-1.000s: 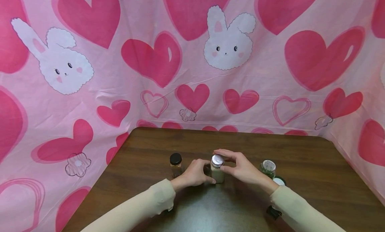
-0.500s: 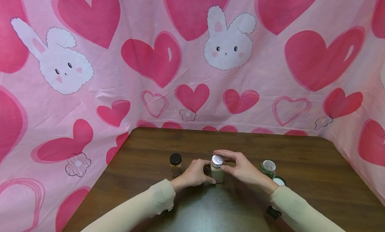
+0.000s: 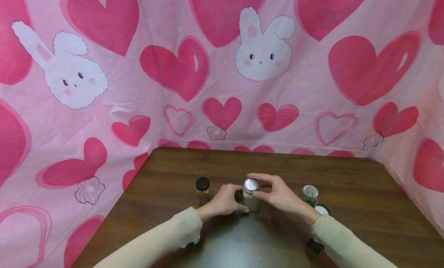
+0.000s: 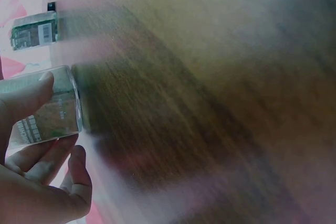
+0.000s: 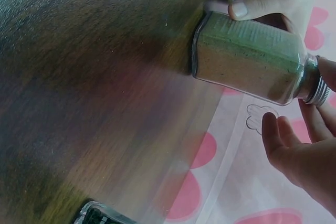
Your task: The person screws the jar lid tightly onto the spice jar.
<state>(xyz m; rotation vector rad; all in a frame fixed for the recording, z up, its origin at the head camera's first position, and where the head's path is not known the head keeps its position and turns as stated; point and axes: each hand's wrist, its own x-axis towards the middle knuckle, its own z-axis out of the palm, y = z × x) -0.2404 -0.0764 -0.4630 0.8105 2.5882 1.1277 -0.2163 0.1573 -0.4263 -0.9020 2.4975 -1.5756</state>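
A clear glass spice jar (image 3: 251,203) with tan-green powder stands upright on the table between both hands. My left hand (image 3: 223,200) grips its body low down, thumb along the near side, as the left wrist view also shows. At the top is a silver metal lid (image 5: 319,92), which my right hand (image 3: 277,191) holds between thumb and fingers. In the right wrist view, the right hand's lower fingers (image 5: 281,135) extend free of the jar. Powder fills most of the jar (image 5: 247,59) in that view.
Left of the hands stands a jar with a black lid (image 3: 202,183). A jar of green flakes (image 3: 309,194) with a pale top stands beyond the right forearm, beside a round green lid with a white inside (image 3: 322,209). The wooden table (image 3: 225,164) meets a pink heart-print cloth (image 3: 180,121).
The fingers of the right hand have shifted very slightly at the lid. The jar and the left hand stay in place.
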